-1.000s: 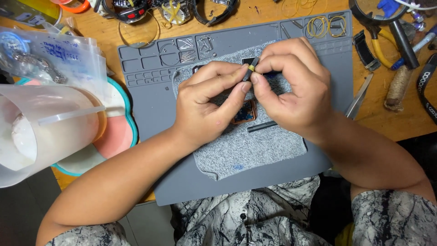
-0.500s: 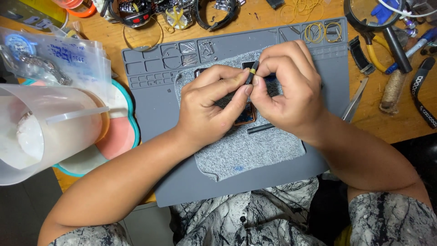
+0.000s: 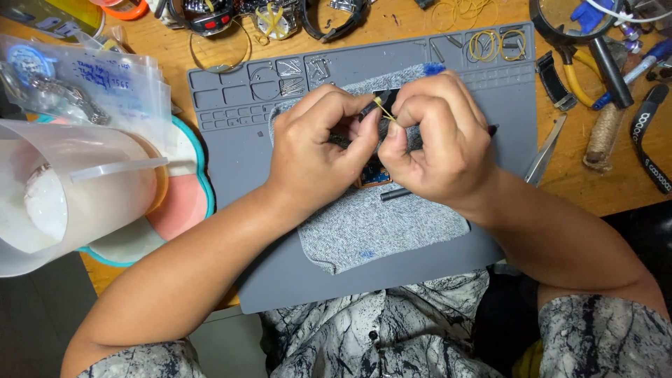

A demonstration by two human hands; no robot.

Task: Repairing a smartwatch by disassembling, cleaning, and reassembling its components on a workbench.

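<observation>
Wooden table is carrying a grey work mat, with a grey knit cloth lying on it. Left hand is pinching a small black strap piece between thumb and fingers; right hand is gripping the same piece from the right, with a thin yellow pin sticking out at the fingertips. Compared with a second ago, both hands are sitting slightly farther up the mat and the yellow pin is showing more; the grips look the same. A blue-faced part and a black pin are lying on the cloth just under the hands. Left of the mat, a translucent cup is crowding the near-left edge. Right side is cluttered: tweezers, pliers, rubber bands. Open room is remaining only on the cloth nearer the person.
</observation>
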